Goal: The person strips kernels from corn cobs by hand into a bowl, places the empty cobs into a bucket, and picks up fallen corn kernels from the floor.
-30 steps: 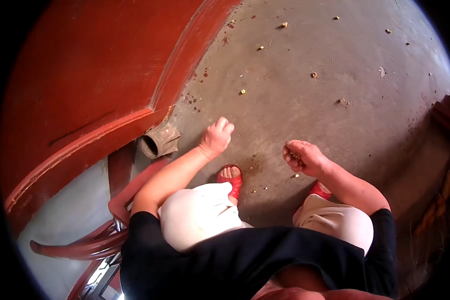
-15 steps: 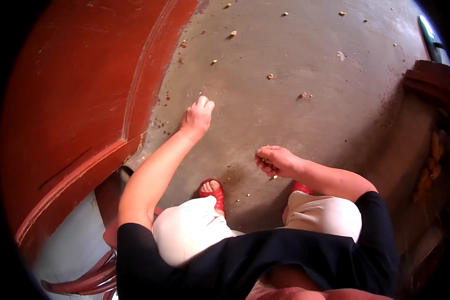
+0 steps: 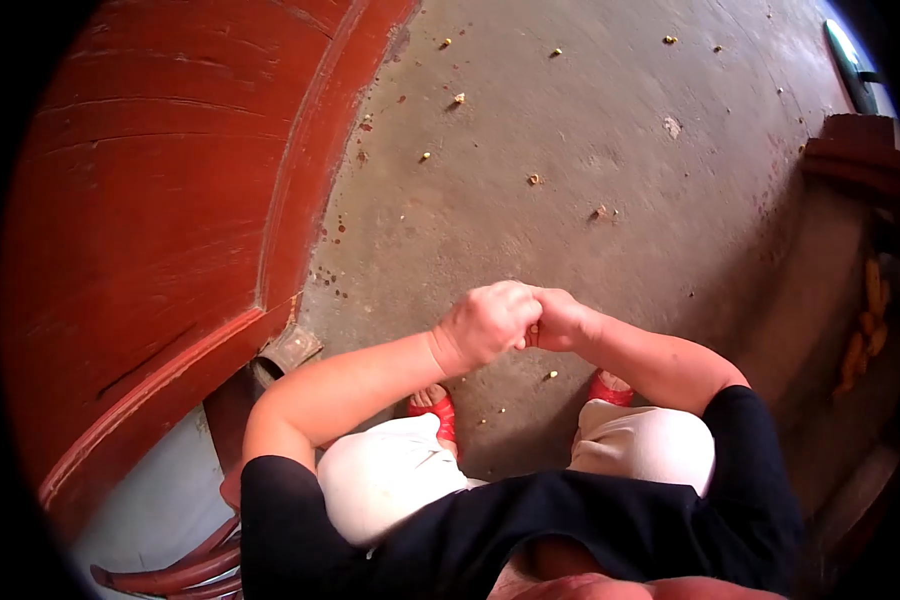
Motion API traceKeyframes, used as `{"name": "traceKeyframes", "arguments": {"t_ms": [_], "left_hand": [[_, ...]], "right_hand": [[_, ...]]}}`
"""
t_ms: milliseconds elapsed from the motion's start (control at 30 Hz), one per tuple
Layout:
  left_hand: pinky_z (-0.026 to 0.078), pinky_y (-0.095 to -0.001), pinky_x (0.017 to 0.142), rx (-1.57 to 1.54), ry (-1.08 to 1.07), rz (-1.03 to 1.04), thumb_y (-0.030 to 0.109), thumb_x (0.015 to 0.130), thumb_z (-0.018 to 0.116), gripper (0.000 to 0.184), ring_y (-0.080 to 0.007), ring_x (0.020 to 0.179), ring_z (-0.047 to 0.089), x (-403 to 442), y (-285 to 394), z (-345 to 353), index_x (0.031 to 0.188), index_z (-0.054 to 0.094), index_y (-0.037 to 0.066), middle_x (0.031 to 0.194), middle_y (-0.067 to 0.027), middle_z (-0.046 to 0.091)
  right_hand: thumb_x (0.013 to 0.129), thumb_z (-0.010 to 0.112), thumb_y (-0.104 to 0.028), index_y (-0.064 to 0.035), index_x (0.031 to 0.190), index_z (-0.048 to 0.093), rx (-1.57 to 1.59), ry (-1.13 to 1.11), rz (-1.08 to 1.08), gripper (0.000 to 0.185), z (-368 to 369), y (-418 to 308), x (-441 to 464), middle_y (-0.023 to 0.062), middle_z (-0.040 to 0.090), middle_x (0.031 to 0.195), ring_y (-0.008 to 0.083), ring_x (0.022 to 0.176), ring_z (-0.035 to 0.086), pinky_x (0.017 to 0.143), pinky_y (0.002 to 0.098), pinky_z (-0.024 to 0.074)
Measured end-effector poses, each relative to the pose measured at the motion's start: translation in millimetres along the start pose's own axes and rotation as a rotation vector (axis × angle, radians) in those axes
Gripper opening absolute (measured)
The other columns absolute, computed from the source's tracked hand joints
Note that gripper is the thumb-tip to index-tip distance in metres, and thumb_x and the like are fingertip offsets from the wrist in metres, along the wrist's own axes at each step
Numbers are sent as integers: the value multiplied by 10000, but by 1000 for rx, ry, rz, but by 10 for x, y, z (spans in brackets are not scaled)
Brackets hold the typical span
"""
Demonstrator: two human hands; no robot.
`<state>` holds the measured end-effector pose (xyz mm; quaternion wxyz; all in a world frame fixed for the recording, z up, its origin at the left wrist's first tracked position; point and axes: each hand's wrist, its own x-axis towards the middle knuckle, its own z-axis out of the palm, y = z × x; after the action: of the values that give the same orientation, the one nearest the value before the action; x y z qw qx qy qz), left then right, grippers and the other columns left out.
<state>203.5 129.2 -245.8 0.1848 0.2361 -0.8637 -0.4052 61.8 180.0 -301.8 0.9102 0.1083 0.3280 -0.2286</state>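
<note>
My left hand (image 3: pixel 488 322) is closed, its fingertips meeting my right hand (image 3: pixel 562 322) above the floor between my knees. Whatever the left fingers hold, if anything, is hidden. The right hand is curled up; half a second earlier small pale corn kernels showed in its palm, and now the left fingers cover them. Below the hands a yellow corn kernel (image 3: pixel 552 375) lies on the concrete floor (image 3: pixel 450 230). Farther off are more small bits, among them a yellowish piece (image 3: pixel 459 99) and a brownish crumb (image 3: pixel 534 179).
A red wooden door panel (image 3: pixel 170 200) stands at my left, with a hollow metal piece (image 3: pixel 292 350) by its lower corner. Red curved bars (image 3: pixel 175 575) are at the lower left. To the right are a dark red wooden piece (image 3: pixel 855 160) and yellow corn cobs (image 3: pixel 870 320) in shadow.
My left hand has come back from the floor near the door and now meets my right hand. The right hand has stayed almost in place. The view has shifted slightly.
</note>
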Motion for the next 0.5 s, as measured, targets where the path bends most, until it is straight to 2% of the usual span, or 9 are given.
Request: {"name": "traceKeyframes", "arguments": {"t_ms": [67,100,167,233,300,333,367,500], "left_hand": [[449,-323,544,169,12,102,69,660,600,130,-238,637,532,43,50,-44,781,552,63,722,-95,517],[449,-323,544,174,14,107,69,660,600,130,-238,637,532,70,13,-98,781,552,63,722,-95,517],[434,-313,529,269,-22,115,77,667,604,112,-227,613,517,115,-159,-267,767,555,67,709,-87,520],[447,-361,556,335,249,-104,108,724,603,95,-284,640,537,285,-570,-361,792,558,60,716,-99,521],[470,-391,591,551,161,-403,123,755,581,232,-329,709,561,398,-1056,-505,968,503,73,886,-125,502],[483,-400,613,677,127,-465,122,747,584,247,-327,720,564,432,-1329,-535,965,480,73,896,-133,474],[487,-413,621,764,74,-519,100,729,579,236,-325,718,565,438,-1610,-528,938,473,76,886,-136,461],[500,-394,627,825,-38,-467,68,756,521,105,-297,736,577,577,-1660,-524,852,480,82,865,-138,475]], "right_hand": [[912,366,-293,-102,845,564,-14,134,24,284,143,-112,-77,14,574,706,120,575,524,455,245,392],[912,366,-293,-102,845,564,-18,132,19,284,94,-137,-60,14,574,706,120,575,524,455,245,392],[901,381,-282,-91,802,546,-88,34,44,271,-86,-147,-25,5,546,653,102,507,466,412,227,330],[895,393,-276,-89,786,540,-105,30,52,262,-155,-160,-20,-1,529,636,94,482,431,401,220,308],[883,432,-272,-90,770,532,-199,61,49,237,-102,-215,-54,-19,488,603,79,443,364,383,206,260],[888,430,-271,-89,772,528,-226,47,35,237,-111,-214,-60,-16,478,606,76,451,358,382,207,259],[889,430,-265,-87,774,526,-231,64,27,232,-100,-212,-87,-11,478,608,76,454,357,383,207,259],[894,426,-242,-81,775,516,-182,89,13,220,-186,-267,-167,4,481,616,79,463,360,384,213,263]]}}
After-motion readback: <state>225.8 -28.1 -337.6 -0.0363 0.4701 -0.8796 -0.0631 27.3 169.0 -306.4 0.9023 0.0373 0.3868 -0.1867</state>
